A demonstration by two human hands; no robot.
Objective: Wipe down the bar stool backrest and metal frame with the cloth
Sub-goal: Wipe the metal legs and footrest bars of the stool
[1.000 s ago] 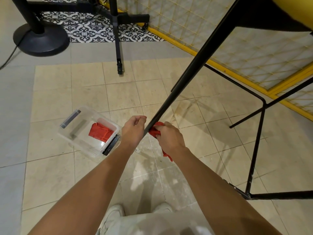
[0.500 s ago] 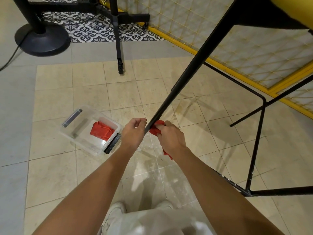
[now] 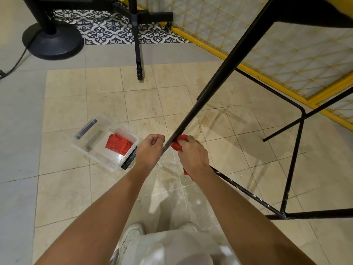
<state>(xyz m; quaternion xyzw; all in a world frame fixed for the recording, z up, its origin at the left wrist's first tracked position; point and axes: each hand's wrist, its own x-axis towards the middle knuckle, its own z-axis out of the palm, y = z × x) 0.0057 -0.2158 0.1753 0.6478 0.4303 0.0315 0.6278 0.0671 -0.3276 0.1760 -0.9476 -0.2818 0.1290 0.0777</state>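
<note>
Floor (image 3: 63,115): pale square tiles, grey strip on the left, patterned black-and-white tiles at the far edge.

Bar stool frame (image 3: 292,169): black metal and tilted, filling the right half. One long leg (image 3: 219,79) slants from far right down to the middle of the scene. A lower rail runs on from behind the right wrist to a welded corner at near right. Yellow seat edge just visible at the top right corner.

Mesh panel (image 3: 286,54): yellow-framed, along the far right behind the stool.

Stand base (image 3: 52,43): round, black, far left, with a cord trailing off to the left.

Clear plastic box (image 3: 91,146): on the floor left of the hands. A second red cloth (image 3: 118,144) lies inside it.

Right hand (image 3: 193,155): fingers curled round the red cloth (image 3: 178,143), pressing it against the low end of the leg. The cloth bunches at the fingertips, on the right side of the leg, and a tail of it hangs below the wrist.

Left hand (image 3: 150,152): just left of the same leg, opposite the cloth, with its fingers curled. Cannot tell whether it grips the leg or only sits beside it.

Pale shoes (image 3: 133,234): near edge, below the forearms.
</note>
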